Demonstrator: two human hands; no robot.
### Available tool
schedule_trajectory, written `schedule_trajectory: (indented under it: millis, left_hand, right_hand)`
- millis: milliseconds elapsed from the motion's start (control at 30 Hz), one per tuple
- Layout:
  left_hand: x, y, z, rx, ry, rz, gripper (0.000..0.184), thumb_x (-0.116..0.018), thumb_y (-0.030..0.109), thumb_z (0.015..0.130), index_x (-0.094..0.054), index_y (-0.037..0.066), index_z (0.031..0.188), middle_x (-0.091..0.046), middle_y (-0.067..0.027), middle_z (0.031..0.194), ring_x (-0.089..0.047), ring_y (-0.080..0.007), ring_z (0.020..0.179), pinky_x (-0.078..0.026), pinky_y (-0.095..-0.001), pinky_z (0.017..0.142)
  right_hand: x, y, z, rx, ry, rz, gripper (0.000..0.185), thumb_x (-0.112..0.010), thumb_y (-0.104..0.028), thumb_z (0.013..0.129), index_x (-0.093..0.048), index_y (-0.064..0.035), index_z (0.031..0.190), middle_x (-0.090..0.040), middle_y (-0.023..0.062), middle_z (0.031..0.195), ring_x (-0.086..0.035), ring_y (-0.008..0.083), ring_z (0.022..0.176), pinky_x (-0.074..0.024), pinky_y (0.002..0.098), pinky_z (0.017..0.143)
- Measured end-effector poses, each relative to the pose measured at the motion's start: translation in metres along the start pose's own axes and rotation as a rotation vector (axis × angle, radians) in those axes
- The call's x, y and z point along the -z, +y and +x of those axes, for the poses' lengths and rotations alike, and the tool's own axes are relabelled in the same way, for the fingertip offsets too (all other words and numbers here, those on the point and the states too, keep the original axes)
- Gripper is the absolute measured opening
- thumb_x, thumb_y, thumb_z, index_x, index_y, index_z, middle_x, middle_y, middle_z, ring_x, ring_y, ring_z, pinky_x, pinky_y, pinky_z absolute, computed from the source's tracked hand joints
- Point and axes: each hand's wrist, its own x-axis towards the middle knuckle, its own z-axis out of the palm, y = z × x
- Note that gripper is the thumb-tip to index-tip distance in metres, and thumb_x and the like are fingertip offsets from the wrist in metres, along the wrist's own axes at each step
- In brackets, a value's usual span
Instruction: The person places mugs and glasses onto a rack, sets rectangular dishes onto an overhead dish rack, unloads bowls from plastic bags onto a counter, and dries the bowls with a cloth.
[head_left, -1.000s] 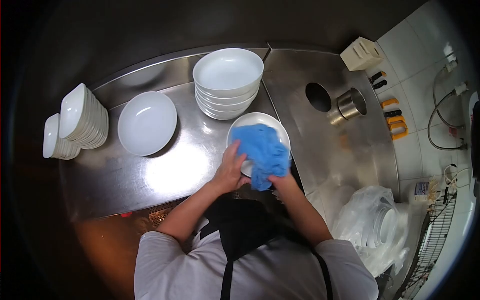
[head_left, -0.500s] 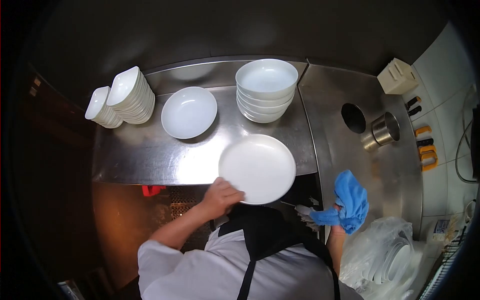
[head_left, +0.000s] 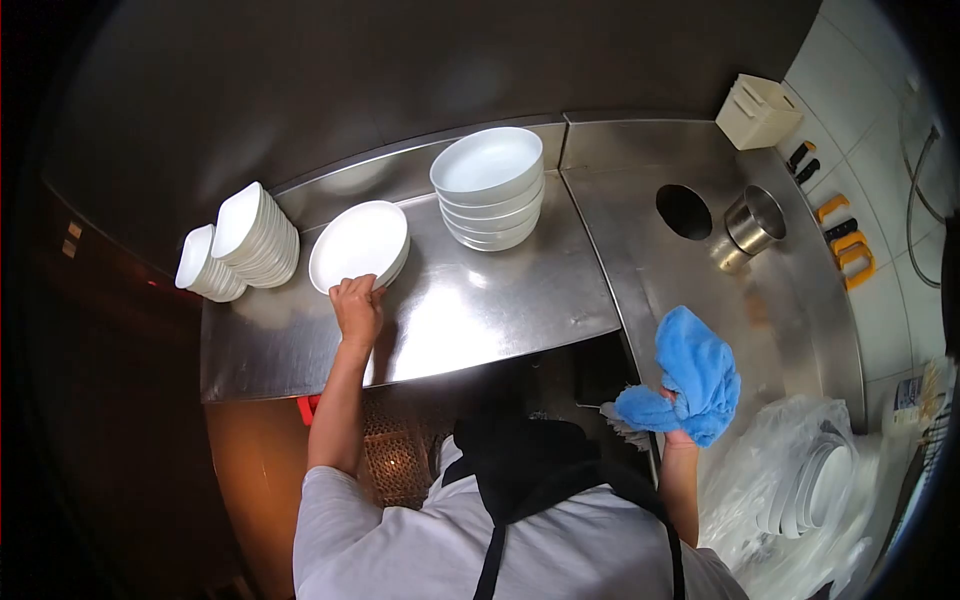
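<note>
My left hand (head_left: 357,306) grips the near rim of a round white plate (head_left: 358,248). The plate lies over another white dish on the steel counter (head_left: 500,290), and only a slice of the lower dish's edge shows at the right. A blue cloth (head_left: 695,370) is bunched in my right hand (head_left: 675,410), which is held out over the right side; the cloth covers most of the fingers. Behind and to the right of the plate stands a stack of several white bowls (head_left: 488,190).
Two stacks of white dishes (head_left: 257,237) stand at the counter's left end. On the right are a round hole (head_left: 684,212), a metal container (head_left: 754,220), a cream holder (head_left: 758,112) and yellow-handled tools (head_left: 852,258) on the wall. A clear plastic bag (head_left: 790,480) holds white dishes.
My left hand has carried the plate from in front of my body up and left, onto the dish on the counter. My right hand still holds the cloth; the view has shifted a little.
</note>
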Motion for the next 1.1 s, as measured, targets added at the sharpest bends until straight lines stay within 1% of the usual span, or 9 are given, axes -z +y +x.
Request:
schedule_trajectory:
  millis: [300,433,500,667,700,833,900,1000,1100]
  left_hand:
    - [-0.025,-0.001,-0.004,0.023,0.043,0.001,0.02,-0.074,0.011,0.079,-0.071,0.01,0.099,-0.071,-0.0047,0.088,-0.062,-0.0241,0.089,-0.04,-0.0386,0.083]
    - [-0.024,-0.004,-0.002,0.085,-0.136,0.125,0.037,-0.073,0.014,0.081,-0.067,0.013,0.118,-0.071,-0.0075,0.109,-0.062,-0.0282,0.098,-0.04,-0.0425,0.089]
    - [-0.021,0.004,-0.002,-0.013,0.004,0.154,0.05,-0.074,0.018,0.082,-0.06,0.013,0.13,-0.065,-0.0138,0.125,-0.058,-0.0344,0.113,-0.038,-0.0473,0.098]
    - [-0.009,0.053,-0.007,-0.112,0.198,-0.243,0.057,-0.073,0.019,0.084,-0.053,-0.005,0.132,-0.056,-0.0224,0.132,-0.052,-0.0406,0.12,-0.037,-0.0485,0.104]
    - [-0.013,0.072,-0.014,-0.115,0.179,-0.316,0.055,-0.072,0.018,0.086,-0.053,-0.007,0.13,-0.057,-0.0223,0.13,-0.053,-0.0404,0.118,-0.039,-0.0472,0.103]
    - [-0.029,0.165,-0.037,-0.065,-0.252,-0.845,0.037,-0.068,0.011,0.089,-0.059,-0.007,0.12,-0.065,-0.0198,0.113,-0.061,-0.0323,0.108,-0.045,-0.0391,0.098]
    - [-0.033,0.208,-0.042,-0.116,-0.659,-1.143,0.026,-0.07,0.011,0.088,-0.065,-0.004,0.109,-0.068,-0.0166,0.105,-0.064,-0.0286,0.101,-0.048,-0.0363,0.092]
    - [-0.033,0.264,-0.036,-0.621,-0.877,-1.214,0.019,-0.073,0.01,0.084,-0.069,0.001,0.101,-0.069,-0.014,0.097,-0.066,-0.0295,0.091,-0.051,-0.037,0.084]
    - [-0.032,0.315,-0.031,-0.966,-0.96,-1.229,0.02,-0.075,0.013,0.081,-0.07,0.004,0.098,-0.07,-0.0137,0.094,-0.065,-0.0332,0.089,-0.05,-0.0411,0.082]
  right_hand:
    - [0.004,-0.008,-0.043,0.058,-0.01,-0.04,0.045,-0.045,-0.039,0.1,-0.05,-0.0117,0.135,-0.057,0.009,0.134,-0.053,0.0299,0.121,-0.045,0.0504,0.098]
    - [-0.022,0.006,-0.054,0.153,0.145,0.013,0.055,-0.046,-0.038,0.1,-0.039,-0.0095,0.146,-0.046,0.0179,0.146,-0.049,0.0369,0.129,-0.0499,0.057,0.099]
    - [-0.034,0.009,-0.052,0.18,0.239,-0.049,0.047,-0.048,-0.039,0.099,-0.048,-0.0107,0.136,-0.056,0.0129,0.132,-0.054,0.0331,0.119,-0.0511,0.053,0.092]
    - [-0.06,0.014,-0.043,0.103,-0.012,0.115,0.048,-0.056,-0.028,0.098,-0.045,-0.0068,0.139,-0.056,0.0189,0.131,-0.061,0.0346,0.111,-0.0573,0.0473,0.086]
    - [-0.102,0.018,-0.04,0.188,0.38,-0.012,0.041,-0.055,-0.023,0.099,-0.048,-0.0069,0.135,-0.06,0.0187,0.122,-0.064,0.0308,0.102,-0.0573,0.0424,0.079]
    - [-0.078,0.022,-0.061,0.21,0.312,0.116,0.046,-0.032,-0.035,0.106,-0.044,-0.0065,0.141,-0.053,0.0197,0.135,-0.058,0.0328,0.115,-0.0528,0.0476,0.091]
    - [-0.092,0.023,-0.072,0.32,0.257,0.36,0.048,-0.035,-0.036,0.105,-0.042,-0.0067,0.143,-0.052,0.0212,0.137,-0.057,0.0368,0.119,-0.0518,0.0511,0.095]
    - [-0.09,0.024,-0.092,0.293,0.214,0.467,0.054,-0.037,-0.042,0.103,-0.041,-0.0063,0.144,-0.05,0.0206,0.141,-0.053,0.0381,0.125,-0.0483,0.0543,0.1]
    - [-0.106,0.01,-0.142,0.522,0.391,0.059,0.059,-0.045,-0.045,0.099,-0.04,-0.0116,0.147,-0.045,0.0148,0.147,-0.045,0.0345,0.134,-0.0423,0.0523,0.107]
